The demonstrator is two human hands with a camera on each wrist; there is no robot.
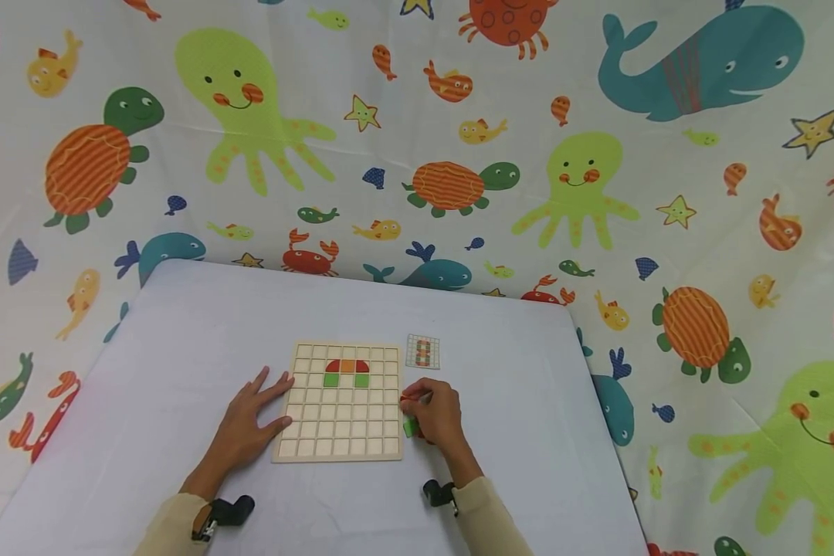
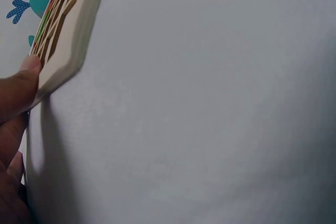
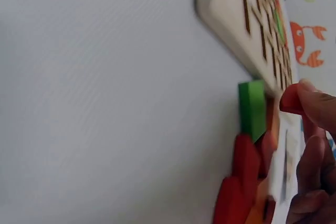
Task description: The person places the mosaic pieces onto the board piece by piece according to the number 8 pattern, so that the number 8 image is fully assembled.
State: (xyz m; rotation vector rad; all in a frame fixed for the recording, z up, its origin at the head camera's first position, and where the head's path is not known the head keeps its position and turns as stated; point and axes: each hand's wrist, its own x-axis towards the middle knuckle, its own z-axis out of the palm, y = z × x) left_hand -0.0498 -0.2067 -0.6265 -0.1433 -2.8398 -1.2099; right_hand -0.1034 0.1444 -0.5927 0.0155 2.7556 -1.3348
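Note:
A wooden grid board (image 1: 340, 428) lies on the white table. In its upper part sit two red rounded-corner blocks (image 1: 333, 366) with an orange square block (image 1: 348, 366) between them, and a green square block (image 1: 330, 380) under each red one. My left hand (image 1: 246, 421) rests spread at the board's left edge, thumb and fingers touching the rim. Beside the right edge, my right hand (image 1: 439, 413) pinches a red rounded-corner block (image 3: 291, 100) between thumb and fingers. Below it lie a green block (image 3: 253, 106) and several red blocks (image 3: 245, 161), partly hidden by the hand in the head view.
A small pattern card (image 1: 422, 352) with a coloured grid lies right of the board's upper corner. Some orange blocks (image 3: 256, 203) lie among the loose red ones. A cloth (image 1: 361, 255) printed with sea animals hangs behind the table.

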